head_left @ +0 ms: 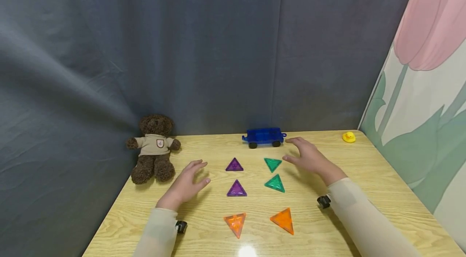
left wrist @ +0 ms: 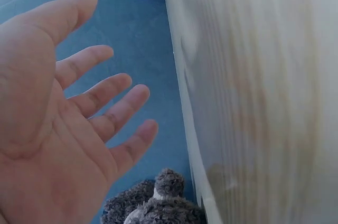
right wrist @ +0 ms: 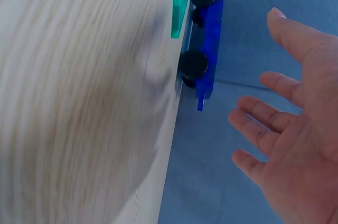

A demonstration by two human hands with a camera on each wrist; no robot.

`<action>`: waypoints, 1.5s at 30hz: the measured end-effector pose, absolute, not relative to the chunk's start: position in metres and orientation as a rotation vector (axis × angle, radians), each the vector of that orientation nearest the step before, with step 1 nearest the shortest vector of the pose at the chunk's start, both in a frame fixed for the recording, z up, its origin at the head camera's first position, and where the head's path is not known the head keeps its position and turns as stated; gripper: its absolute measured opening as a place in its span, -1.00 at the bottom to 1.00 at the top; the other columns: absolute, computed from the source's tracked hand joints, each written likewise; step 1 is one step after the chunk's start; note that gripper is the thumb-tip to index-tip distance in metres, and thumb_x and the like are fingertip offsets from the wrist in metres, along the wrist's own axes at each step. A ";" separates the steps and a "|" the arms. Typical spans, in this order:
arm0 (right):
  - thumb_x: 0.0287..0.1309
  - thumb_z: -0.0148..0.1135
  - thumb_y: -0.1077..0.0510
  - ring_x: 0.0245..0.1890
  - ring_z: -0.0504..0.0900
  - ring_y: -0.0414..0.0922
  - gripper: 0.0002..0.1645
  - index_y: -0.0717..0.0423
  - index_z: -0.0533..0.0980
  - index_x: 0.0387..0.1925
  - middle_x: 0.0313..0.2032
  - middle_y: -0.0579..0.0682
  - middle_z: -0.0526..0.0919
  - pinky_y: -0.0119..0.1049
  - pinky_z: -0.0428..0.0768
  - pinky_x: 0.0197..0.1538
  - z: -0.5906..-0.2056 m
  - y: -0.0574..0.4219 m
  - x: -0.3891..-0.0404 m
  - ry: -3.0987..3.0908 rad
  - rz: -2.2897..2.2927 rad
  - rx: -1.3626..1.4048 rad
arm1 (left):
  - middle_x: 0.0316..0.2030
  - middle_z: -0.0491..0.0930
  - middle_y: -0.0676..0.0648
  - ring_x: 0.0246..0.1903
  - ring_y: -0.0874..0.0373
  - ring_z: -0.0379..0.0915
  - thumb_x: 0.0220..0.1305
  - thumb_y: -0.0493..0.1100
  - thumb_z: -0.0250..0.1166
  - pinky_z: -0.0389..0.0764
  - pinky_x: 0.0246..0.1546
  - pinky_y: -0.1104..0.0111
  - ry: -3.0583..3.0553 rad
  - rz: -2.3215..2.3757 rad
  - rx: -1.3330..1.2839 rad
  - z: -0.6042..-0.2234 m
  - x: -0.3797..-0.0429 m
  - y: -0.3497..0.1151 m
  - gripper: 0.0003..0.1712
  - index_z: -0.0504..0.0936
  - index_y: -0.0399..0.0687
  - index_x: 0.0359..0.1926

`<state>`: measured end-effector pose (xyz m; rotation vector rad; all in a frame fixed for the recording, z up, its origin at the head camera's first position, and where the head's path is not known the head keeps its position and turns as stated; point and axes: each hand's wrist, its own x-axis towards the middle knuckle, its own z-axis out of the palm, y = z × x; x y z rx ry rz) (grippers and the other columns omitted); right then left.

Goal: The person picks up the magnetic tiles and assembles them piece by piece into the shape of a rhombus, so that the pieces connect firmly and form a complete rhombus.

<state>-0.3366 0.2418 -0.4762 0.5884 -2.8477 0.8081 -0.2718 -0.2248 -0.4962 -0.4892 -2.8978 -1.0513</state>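
Above the table, my left hand [head_left: 185, 185] hovers with fingers spread and loosely bent, holding nothing. Two purple triangle tiles [head_left: 236, 188] lie just to its right. My right hand [head_left: 312, 157] is also empty, its fingers apart, close to two green triangle tiles [head_left: 274, 183]. A blue toy wagon [head_left: 264, 136] with black wheels stands at the back, a little beyond the right fingertips. Two orange triangle tiles [head_left: 284, 220] lie nearer the front edge. In the left wrist view the palm [left wrist: 53, 129] faces the camera; the right wrist view shows the wagon [right wrist: 211, 39] past the right fingers.
A brown teddy bear [head_left: 154, 148] in a beige shirt sits at the table's back left. At the far right corner is a yellow rubber duck [head_left: 348, 137]. A dark curtain [head_left: 218, 47] hangs behind the wooden table [head_left: 382, 192].
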 end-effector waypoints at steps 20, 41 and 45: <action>0.38 0.39 -0.11 0.47 0.27 0.34 -0.19 0.16 0.38 0.49 0.47 0.30 0.35 0.34 0.31 0.41 -0.474 0.209 -0.348 -2.887 0.892 0.678 | 0.37 0.45 -0.04 0.38 -0.14 0.37 0.50 0.02 0.33 0.37 0.39 -0.11 -2.943 -1.096 -0.644 -0.502 -0.271 -0.204 -0.39 0.49 -0.07 0.45; 0.39 0.38 -0.17 0.44 0.37 0.24 -0.22 0.10 0.43 0.46 0.43 0.19 0.42 0.24 0.40 0.40 -0.468 0.172 -0.358 -2.969 0.923 0.805 | 0.33 0.48 -0.04 0.34 -0.08 0.41 0.54 0.00 0.28 0.38 0.40 -0.05 -2.965 -1.147 -0.816 -0.498 -0.267 -0.181 -0.41 0.48 -0.13 0.46; 0.41 0.36 -0.14 0.43 0.39 0.19 -0.27 0.07 0.43 0.46 0.41 0.14 0.45 0.20 0.41 0.40 -0.467 0.165 -0.359 -2.968 1.040 0.804 | 0.35 0.45 0.00 0.35 -0.05 0.40 0.56 0.01 0.26 0.38 0.41 -0.03 -2.979 -1.117 -0.855 -0.500 -0.267 -0.178 -0.41 0.47 -0.09 0.47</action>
